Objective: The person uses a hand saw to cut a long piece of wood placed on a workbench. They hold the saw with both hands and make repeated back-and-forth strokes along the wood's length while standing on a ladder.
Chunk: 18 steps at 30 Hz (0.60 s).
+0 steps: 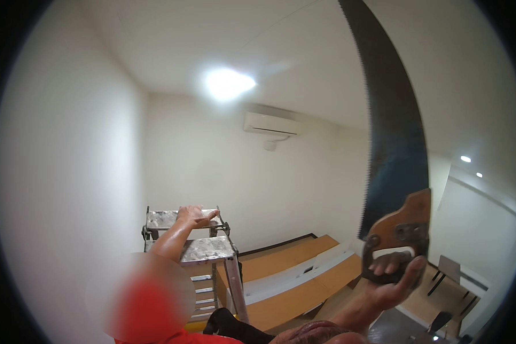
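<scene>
Wood-handled saw [395,132] at your right, blade up, fingers of your right hand [392,290] clamped on it. Your left hand [196,215] touches the ladder's [209,249] top; cannot tell whether its fingers grip.

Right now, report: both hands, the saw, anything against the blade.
Left hand on the stepladder, at its top. Right hand gripping the saw by its handle, blade upright. Nothing seen touching the blade; its tip runs out of view.
</scene>
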Motion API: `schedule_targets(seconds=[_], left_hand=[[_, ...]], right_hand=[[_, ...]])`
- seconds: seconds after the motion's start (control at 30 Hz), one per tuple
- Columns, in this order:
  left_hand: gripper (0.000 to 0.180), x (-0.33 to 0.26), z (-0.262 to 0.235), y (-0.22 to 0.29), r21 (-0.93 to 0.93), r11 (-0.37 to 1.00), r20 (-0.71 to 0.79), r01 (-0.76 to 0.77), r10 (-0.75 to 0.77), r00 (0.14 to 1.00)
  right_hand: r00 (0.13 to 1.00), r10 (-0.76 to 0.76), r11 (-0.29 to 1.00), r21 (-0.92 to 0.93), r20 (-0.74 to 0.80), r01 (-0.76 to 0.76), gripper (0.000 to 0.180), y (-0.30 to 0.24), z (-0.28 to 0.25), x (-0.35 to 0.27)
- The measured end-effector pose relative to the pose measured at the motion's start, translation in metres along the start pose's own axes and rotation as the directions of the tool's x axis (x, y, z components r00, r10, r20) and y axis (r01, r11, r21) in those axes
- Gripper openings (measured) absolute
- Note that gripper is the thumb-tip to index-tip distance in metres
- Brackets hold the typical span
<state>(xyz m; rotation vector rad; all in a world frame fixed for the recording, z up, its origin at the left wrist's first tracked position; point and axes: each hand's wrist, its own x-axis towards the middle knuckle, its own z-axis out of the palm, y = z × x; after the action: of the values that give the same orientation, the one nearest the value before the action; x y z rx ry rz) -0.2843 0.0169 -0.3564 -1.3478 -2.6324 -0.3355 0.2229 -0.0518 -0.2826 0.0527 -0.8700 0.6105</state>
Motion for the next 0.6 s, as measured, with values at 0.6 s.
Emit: schedule_targets(seconds=[0.6], left_hand=[[0.103,0.000,0.002,0.001,-0.034,0.999,-0.022,0.015,-0.016,1.000]], right_hand=[[0.979,-0.018,0.996,0.089,0.203,0.000,0.053,0.049,-0.019,-0.040]])
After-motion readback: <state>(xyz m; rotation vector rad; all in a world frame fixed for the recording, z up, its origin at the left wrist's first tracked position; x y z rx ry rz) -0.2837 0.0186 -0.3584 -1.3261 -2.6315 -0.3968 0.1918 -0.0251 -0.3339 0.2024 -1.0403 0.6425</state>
